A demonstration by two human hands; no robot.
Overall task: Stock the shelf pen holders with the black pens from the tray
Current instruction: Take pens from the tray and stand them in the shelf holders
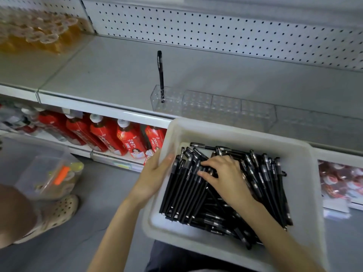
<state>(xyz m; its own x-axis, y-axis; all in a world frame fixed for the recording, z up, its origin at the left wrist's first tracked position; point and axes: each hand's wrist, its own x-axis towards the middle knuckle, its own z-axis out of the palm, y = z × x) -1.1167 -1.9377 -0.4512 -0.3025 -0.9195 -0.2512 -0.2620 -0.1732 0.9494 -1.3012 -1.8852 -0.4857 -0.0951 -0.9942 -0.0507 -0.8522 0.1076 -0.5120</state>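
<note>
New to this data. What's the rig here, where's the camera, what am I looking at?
No robot: a person works bare-handed, and the single picture comes from a camera on their head, looking down. The left hand holds the left rim of a white tray of black pens. The right hand rests on the pile; no pen looks lifted. Ahead, on the grey shelf, sits a row of clear pen holders; one pen stands upright in the leftmost one. Red bottles fill the shelf below.

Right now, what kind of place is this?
Most likely a shop aisle: a metal shelf with a pegboard back, rows of red drink bottles on the shelf below, and clear pen holders lined along the front edge.
</note>
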